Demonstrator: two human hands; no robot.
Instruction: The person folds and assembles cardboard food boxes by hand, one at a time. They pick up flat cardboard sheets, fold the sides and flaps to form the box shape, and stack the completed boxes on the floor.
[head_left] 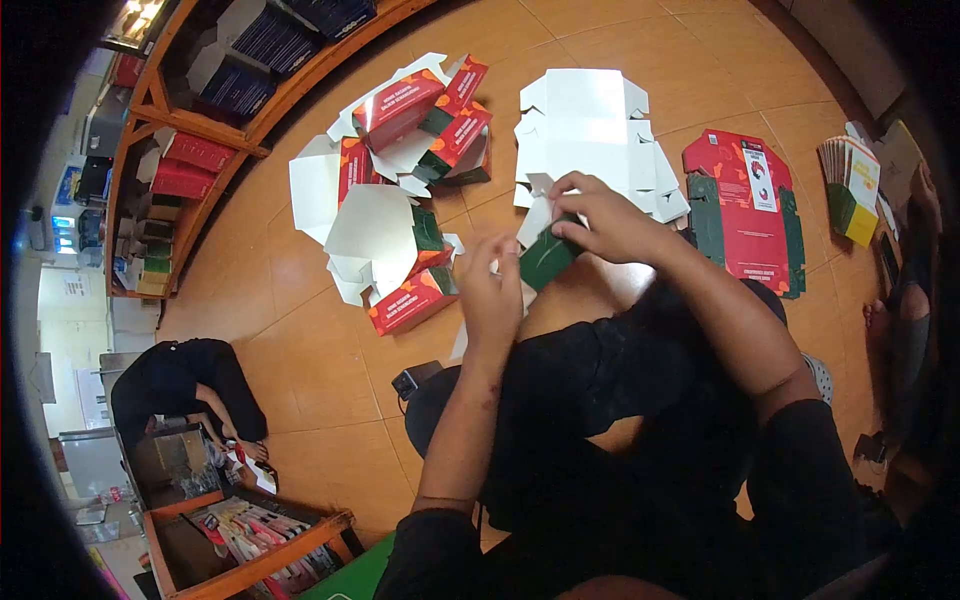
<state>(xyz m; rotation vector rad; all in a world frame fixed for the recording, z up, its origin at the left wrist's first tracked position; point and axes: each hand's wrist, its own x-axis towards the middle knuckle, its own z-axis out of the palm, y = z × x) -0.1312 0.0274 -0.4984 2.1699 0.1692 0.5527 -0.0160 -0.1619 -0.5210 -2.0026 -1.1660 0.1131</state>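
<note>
A partly folded box with a dark green panel (547,258) and white inner flaps is held up over my lap. My right hand (605,222) pinches its upper right edge between thumb and fingers. At the box's left side is my left hand (490,292), fingers bent and pointing up, close to a white flap; whether it grips that flap is unclear. Just beyond lie flat white cardboard blanks (583,135) on the tiled floor. Right of them is a flat red and green blank (745,205) with a white label.
Folded red boxes (405,305) are piled at the upper left. A yellow and green stack (853,195) stands at the right, near another person's leg. Wooden shelves (215,125) line the left. Another person (190,390) bends over at the lower left. A small black object (415,380) sits beside my knee.
</note>
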